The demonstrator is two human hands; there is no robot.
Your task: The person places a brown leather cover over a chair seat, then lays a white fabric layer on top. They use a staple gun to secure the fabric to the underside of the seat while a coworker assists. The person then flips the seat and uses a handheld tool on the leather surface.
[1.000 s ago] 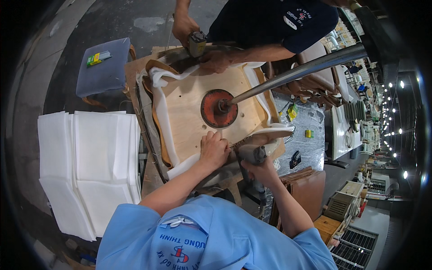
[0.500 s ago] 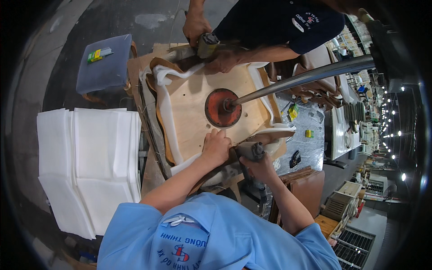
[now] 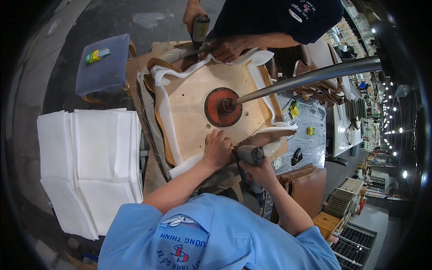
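Observation:
A light plywood seat panel (image 3: 189,105) lies in front of me, pressed at its middle by a round red plate (image 3: 215,118) on a metal rod. White padding (image 3: 167,128) and a brown cover (image 3: 158,143) stand up around its edges. My left hand (image 3: 218,150) is closed, its curled fingers pressing the cover's folded edge onto the near side of the panel. Just right of it, my right hand (image 3: 262,173) grips a staple gun (image 3: 250,154), its nose close to my left fingers at that edge. What the nose touches is hidden.
Across the panel, a co-worker's hand (image 3: 227,50) holds the far edge; the other holds a second staple gun (image 3: 200,30). White foam sheets (image 3: 96,157) are stacked at left beside a grey-blue seat (image 3: 102,67). Brown panels (image 3: 306,189) stand at right, near a plastic-covered table (image 3: 310,150).
The co-worker's staple gun has swung upright and back from the far edge, and the padding there has shifted. My hands and staple gun have barely moved.

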